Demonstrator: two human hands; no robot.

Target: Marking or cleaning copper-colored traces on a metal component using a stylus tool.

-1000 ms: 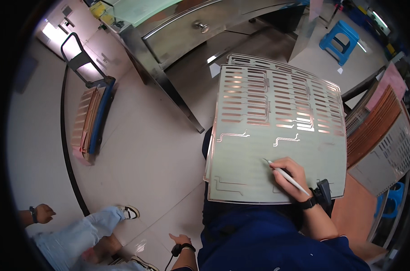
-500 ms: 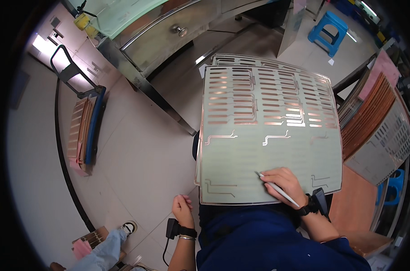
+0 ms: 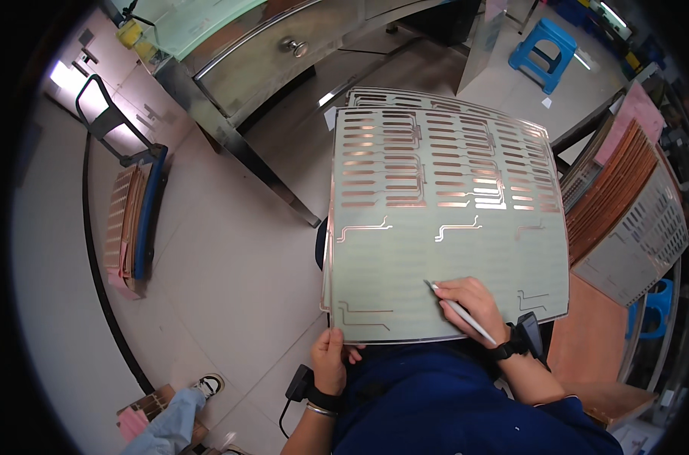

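Note:
A large pale green circuit board panel [image 3: 405, 265] with copper tracks lies across my lap, on top of at least one similar panel that shows at its far and left edges. My right hand [image 3: 472, 302] rests on its near right part, closed around a slim white pen-like tool [image 3: 472, 324]. The tool's thin grey tip points far left, close to the panel's bare surface; whether it touches, I cannot tell. At the near left corner my left hand [image 3: 331, 362] pinches the panel's edge, thumb by the rim and the other fingers partly hidden below.
To the right, a stack of copper-edged panels [image 3: 613, 189] leans on a brown board [image 3: 583, 334]. A metal desk [image 3: 261, 72] stands ahead, with a blue stool [image 3: 543, 57] beyond. On the left is a loaded blue hand truck [image 3: 151, 220]. Another person's leg [image 3: 170, 417] shows at lower left.
My left hand has come up and right from beside the panel to its near left corner and taken hold there. The right hand keeps its grip on the tool; the view has shifted slightly.

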